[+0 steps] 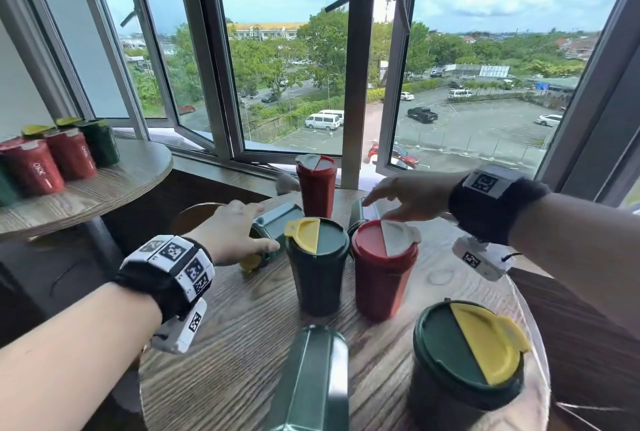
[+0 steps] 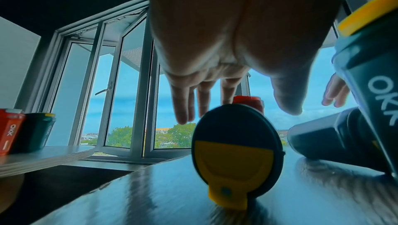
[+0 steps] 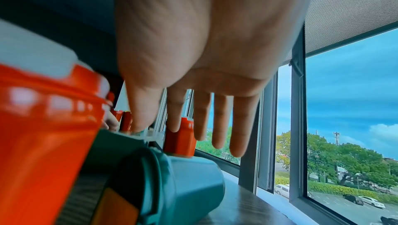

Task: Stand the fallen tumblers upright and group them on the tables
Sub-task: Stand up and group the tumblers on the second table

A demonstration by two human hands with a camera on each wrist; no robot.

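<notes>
while both arms reach out over the round wooden table [image 1: 242, 344], the left hand [image 1: 232, 233] hovers with fingers straight and spread right above a fallen green tumbler [image 1: 273, 226] lying on its side at the table's left edge, yellow lid flap facing the wrist cam. can't tell from the head view if the thumb touches it, but nothing is curled round it. the right hand [image 1: 405, 198] is also relaxed, fingers straight, hanging over a second fallen green tumbler [image 1: 367, 210] lying behind the upright red tumbler [image 1: 382, 268]; in the right wrist view the thumb tip looks like it's at the tumbler's side, not gripping. standing up in the middle are a green tumbler with yellow lid [image 1: 317, 264] just beside that red one, another red tumbler [image 1: 316, 184] at the back by the window, and a big green one [image 1: 464, 354] near the front right. a third fallen green tumbler [image 1: 311, 378] lies at the front edge. over on the side table [image 1: 114, 188] to the left, a group of red and green tumblers [image 1: 59, 157] stands together.
</notes>
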